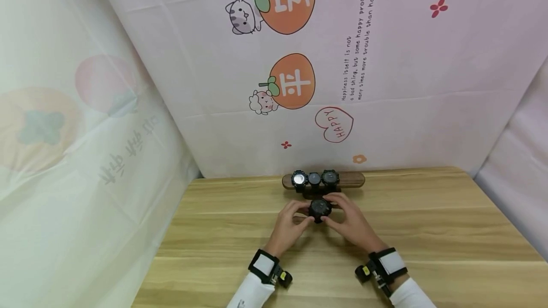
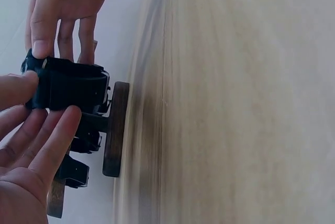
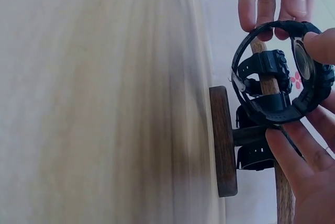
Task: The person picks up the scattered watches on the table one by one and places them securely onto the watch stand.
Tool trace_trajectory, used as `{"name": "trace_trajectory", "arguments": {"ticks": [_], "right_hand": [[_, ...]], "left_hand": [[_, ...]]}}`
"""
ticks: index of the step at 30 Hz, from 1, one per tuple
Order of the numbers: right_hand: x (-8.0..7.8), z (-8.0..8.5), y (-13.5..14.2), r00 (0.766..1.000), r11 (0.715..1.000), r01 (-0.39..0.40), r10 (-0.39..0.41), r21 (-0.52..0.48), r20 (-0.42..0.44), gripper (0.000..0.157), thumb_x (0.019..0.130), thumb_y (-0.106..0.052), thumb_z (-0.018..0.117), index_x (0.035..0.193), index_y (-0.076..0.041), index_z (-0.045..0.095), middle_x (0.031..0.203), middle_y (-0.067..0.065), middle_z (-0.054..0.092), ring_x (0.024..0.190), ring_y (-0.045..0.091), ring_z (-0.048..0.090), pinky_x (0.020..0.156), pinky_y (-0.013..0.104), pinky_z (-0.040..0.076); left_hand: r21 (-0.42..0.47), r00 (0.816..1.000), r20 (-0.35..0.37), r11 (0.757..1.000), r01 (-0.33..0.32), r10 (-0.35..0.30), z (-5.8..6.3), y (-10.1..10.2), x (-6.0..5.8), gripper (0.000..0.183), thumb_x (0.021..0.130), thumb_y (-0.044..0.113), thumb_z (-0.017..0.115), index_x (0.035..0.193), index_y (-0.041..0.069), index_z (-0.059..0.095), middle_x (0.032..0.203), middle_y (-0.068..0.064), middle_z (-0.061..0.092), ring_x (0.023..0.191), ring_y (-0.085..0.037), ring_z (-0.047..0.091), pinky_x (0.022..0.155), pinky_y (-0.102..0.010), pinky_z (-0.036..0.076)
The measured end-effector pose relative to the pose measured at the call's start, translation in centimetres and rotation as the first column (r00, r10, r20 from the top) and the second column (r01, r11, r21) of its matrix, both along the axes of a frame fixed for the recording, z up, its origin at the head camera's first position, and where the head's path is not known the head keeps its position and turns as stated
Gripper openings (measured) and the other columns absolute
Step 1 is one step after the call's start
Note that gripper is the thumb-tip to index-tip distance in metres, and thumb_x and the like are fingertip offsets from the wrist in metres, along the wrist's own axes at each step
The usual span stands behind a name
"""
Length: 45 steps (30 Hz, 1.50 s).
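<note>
A black wristwatch (image 1: pixel 320 208) is held up between both hands in the middle of the head view, its dial facing up. My left hand (image 1: pixel 288 225) pinches its left side with thumb and fingers. On the opposite side my right hand (image 1: pixel 353 222) grips it likewise. In the right wrist view the watch strap (image 3: pixel 242 80) forms a closed loop. Just behind stands a wooden watch stand (image 1: pixel 354 179), its crossbar carrying a watch with a bright dial (image 1: pixel 299 178), a smaller dark watch (image 1: pixel 314 178) and another dark watch (image 1: pixel 330 178).
The stand's dark wooden base (image 3: pixel 224 145) rests near the far edge of the wood-grain table (image 1: pixel 222 241). Behind it hangs a printed white cloth (image 1: pixel 398 84), with another cloth (image 1: pixel 107 194) along the left side. Each wrist wears a strapped camera.
</note>
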State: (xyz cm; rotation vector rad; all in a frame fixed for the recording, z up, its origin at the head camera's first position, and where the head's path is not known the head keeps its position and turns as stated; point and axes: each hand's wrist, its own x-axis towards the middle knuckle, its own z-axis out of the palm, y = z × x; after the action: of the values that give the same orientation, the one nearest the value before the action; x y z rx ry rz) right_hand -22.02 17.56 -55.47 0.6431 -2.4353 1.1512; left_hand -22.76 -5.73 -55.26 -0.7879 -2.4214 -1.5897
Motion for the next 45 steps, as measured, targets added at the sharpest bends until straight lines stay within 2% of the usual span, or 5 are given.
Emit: {"name": "trace_trajectory", "arguments": {"ticks": [6, 19, 29, 36, 45], "right_hand": [[0.08, 0.19, 0.25, 0.999, 0.999, -0.048, 0.048, 0.004, -0.023, 0.059, 0.088, -0.009, 0.087, 0.143, -0.012, 0.065, 0.144, 0.006, 0.061, 0.129, 0.029, 0.063, 0.104, 0.056, 0.059], [-0.17, 0.35, 0.47, 0.987, 0.988, -0.150, 0.152, -0.036, 0.058, 0.067, 0.089, 0.004, 0.078, 0.148, -0.023, 0.062, 0.149, 0.003, 0.064, 0.138, 0.032, 0.060, 0.111, 0.060, 0.053], [-0.23, 0.41, 0.55, 0.980, 0.980, -0.192, 0.195, -0.047, 0.048, 0.061, 0.093, 0.002, 0.078, 0.148, -0.018, 0.061, 0.148, 0.004, 0.065, 0.136, 0.031, 0.062, 0.109, 0.056, 0.056], [-0.15, 0.54, 0.55, 0.980, 0.984, -0.176, 0.178, -0.034, 0.090, 0.067, 0.090, -0.023, 0.088, 0.150, -0.022, 0.060, 0.151, 0.001, 0.063, 0.134, 0.029, 0.064, 0.108, 0.058, 0.056], [0.06, 0.44, 0.47, 0.981, 0.987, -0.161, 0.161, -0.009, 0.110, 0.071, 0.087, -0.029, 0.091, 0.150, -0.025, 0.059, 0.150, 0.001, 0.062, 0.132, 0.029, 0.065, 0.107, 0.056, 0.057]], "left_hand": [[0.004, 1.000, -0.018, 1.000, 0.016, -0.016, 0.09, -0.27, -0.32, 0.031, 0.097, 0.019, 0.080, 0.125, 0.015, 0.069, 0.125, -0.004, 0.066, 0.113, -0.015, 0.070, 0.093, -0.027, 0.064], [-0.058, 0.984, -0.007, 0.982, 0.179, -0.180, 0.40, -0.35, -0.88, 0.069, 0.097, 0.013, 0.080, 0.159, 0.011, 0.049, 0.163, -0.006, 0.050, 0.147, -0.028, 0.054, 0.111, -0.047, 0.057], [-0.048, 0.991, -0.029, 0.990, 0.133, -0.134, 0.00, -0.32, -0.86, 0.060, 0.095, 0.019, 0.083, 0.149, 0.016, 0.058, 0.149, -0.004, 0.059, 0.137, -0.021, 0.060, 0.107, -0.038, 0.060], [-0.050, 0.989, -0.080, 0.992, 0.117, -0.121, -0.23, -0.37, -0.91, 0.057, 0.095, 0.022, 0.083, 0.147, 0.017, 0.058, 0.146, -0.003, 0.061, 0.135, -0.019, 0.062, 0.105, -0.038, 0.061], [-0.012, 0.985, -0.085, 0.988, 0.151, -0.152, -0.37, -0.34, -0.73, 0.056, 0.095, 0.018, 0.083, 0.146, 0.012, 0.060, 0.146, -0.006, 0.061, 0.135, -0.021, 0.063, 0.105, -0.041, 0.061]]}}
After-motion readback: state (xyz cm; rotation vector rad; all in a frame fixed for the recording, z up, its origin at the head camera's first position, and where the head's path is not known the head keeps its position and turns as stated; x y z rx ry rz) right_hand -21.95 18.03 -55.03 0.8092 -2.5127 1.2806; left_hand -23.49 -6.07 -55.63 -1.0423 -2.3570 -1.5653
